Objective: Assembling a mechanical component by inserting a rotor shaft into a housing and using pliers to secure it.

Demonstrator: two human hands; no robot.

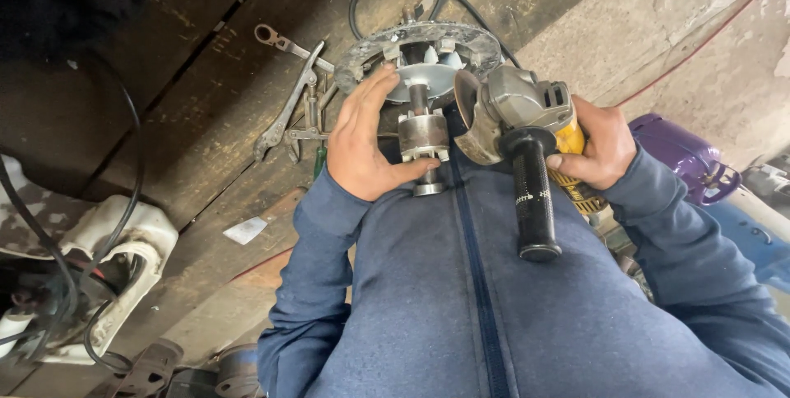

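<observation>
Rotor shaft (423, 139) gripped by left hand (360, 139); right hand (605, 144) holds grinder (520, 122) (yellow body).

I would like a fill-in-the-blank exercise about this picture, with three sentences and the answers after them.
1. The right hand holds an angle grinder whose body is grey and ____.
2. The left hand steadies a metal rotor on a ____, with the thumb near its lower end.
3. On the wooden boards to the left of the left hand lie several metal ____.

Missing words: yellow; shaft; wrenches
</observation>
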